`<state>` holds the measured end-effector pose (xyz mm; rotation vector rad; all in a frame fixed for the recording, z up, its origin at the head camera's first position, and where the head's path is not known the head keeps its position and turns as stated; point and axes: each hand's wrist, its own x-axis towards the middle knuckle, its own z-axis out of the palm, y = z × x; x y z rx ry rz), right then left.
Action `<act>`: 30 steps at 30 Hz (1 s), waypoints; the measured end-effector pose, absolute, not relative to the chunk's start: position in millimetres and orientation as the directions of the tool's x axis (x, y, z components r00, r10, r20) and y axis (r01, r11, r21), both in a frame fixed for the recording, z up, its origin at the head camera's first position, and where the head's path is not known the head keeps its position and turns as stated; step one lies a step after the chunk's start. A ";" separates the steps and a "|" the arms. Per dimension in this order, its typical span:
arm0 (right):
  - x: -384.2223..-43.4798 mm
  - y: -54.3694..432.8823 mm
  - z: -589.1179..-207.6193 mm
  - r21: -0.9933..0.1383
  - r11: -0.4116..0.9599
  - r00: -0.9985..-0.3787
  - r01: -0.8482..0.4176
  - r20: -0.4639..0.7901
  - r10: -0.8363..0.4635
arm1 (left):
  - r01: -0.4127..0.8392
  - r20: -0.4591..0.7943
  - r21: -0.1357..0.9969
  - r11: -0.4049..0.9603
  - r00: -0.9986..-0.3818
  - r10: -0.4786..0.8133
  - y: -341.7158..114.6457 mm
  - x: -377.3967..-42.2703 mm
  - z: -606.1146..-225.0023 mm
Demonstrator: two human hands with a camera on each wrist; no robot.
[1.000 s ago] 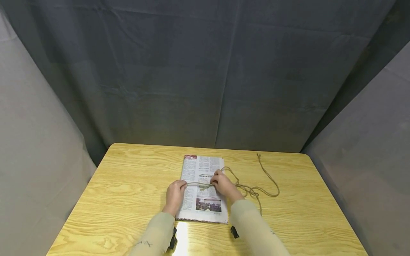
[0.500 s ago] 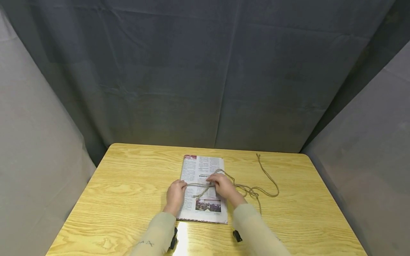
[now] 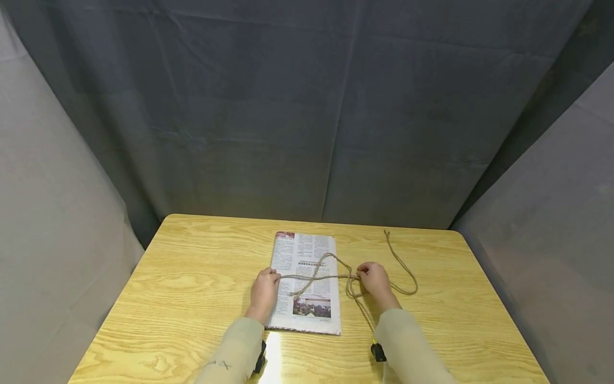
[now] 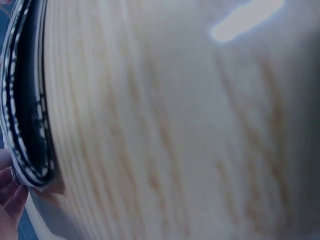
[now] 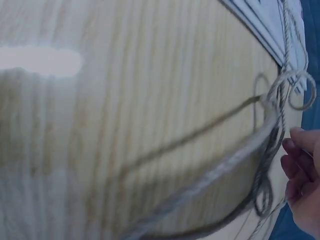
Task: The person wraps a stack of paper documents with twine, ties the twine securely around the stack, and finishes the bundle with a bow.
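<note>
A folded newspaper (image 3: 283,309) lies on the wooden table, with a thin twisted rope (image 3: 295,277) running across it. At the newspaper's left edge, my left hand (image 3: 264,292) pinches the rope against the folded side; the left wrist view shows only its fingertips (image 4: 17,192) beside the fold. My right hand (image 3: 378,282) is right of the newspaper, thumb and fingers drawn together at the rope's tangled part. In the right wrist view, the curled right hand (image 5: 305,175) is beside several rope strands (image 5: 270,145); the exact pinch point is hard to see. One short rope end rests on the newspaper.
A long rope tail (image 3: 403,266) curves toward the back of the table (image 3: 201,277). Another strand (image 3: 366,314) runs down near my right sleeve. A dark curtain (image 3: 249,133) hangs behind, with pale panels (image 3: 547,256) at both sides.
My right hand has moved right, off the newspaper to the tangled rope, leaving the short end lying over the newspaper. The tangle has shifted left. My left hand stays at the left edge.
</note>
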<state>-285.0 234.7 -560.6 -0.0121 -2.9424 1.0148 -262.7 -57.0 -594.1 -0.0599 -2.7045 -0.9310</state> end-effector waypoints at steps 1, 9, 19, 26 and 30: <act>-284.0 237.3 -562.6 -0.606 0.796 -1.000 -0.009 0.019 0.003 | 0.126 0.272 0.597 0.792 -0.961 -0.052 -56.8 -263.0 -594.2; -277.2 247.6 -571.5 -0.571 0.820 -0.999 -0.022 -0.028 -0.046 | 0.148 0.294 0.569 0.809 -0.955 -0.032 -55.8 -265.3 -595.4; -273.4 247.7 -572.0 -0.501 0.856 -0.992 -0.126 0.091 -0.093 | 0.148 0.291 0.501 0.853 -0.957 -0.005 -54.9 -266.1 -592.5; -273.7 246.8 -571.9 -0.506 0.855 -0.993 -0.111 0.084 -0.080 | 0.185 0.340 0.485 0.855 -0.940 0.011 -49.7 -263.9 -592.1; -273.9 247.2 -573.8 -0.502 0.858 -0.993 -0.108 0.094 -0.070 | 0.235 0.383 0.508 0.829 -0.923 0.027 -41.6 -261.5 -589.8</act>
